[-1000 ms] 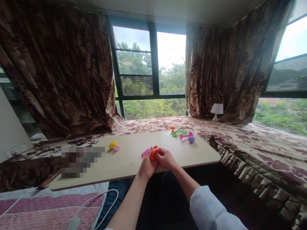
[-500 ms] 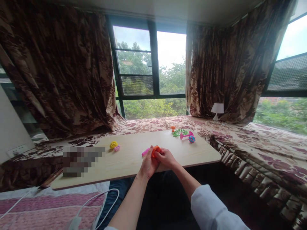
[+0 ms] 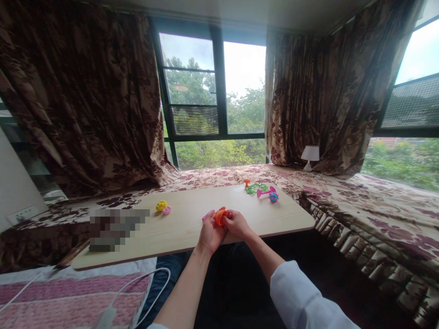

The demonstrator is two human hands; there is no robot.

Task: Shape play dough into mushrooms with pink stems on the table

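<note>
Both hands meet over the near edge of the table, closed on one orange rubbery-looking toy piece [image 3: 221, 216]. My left hand [image 3: 211, 233] cups it from the left with curled fingers. From the right, my right hand [image 3: 237, 224] pinches its side between thumb and fingers. The piece looks bent into a curve, and its exact kind cannot be made out. Just behind my left fingertips a bright pink item [image 3: 205, 218] pokes out, mostly hidden by the hand; whether they touch is unclear.
The pale wooden table [image 3: 185, 228] bears a yellow lump [image 3: 161, 206] and a light pink one [image 3: 166, 210] at left. Back right are an orange knob-shaped piece [image 3: 246, 182], green chain-like loops [image 3: 255, 188], a pink double-ended piece [image 3: 264, 193] and a studded blue ball [image 3: 273, 197].
The orange piece has turned in my fingers and shows more of its curved outer side. My left hand now covers more of the pink item. The view has shifted slightly.
</note>
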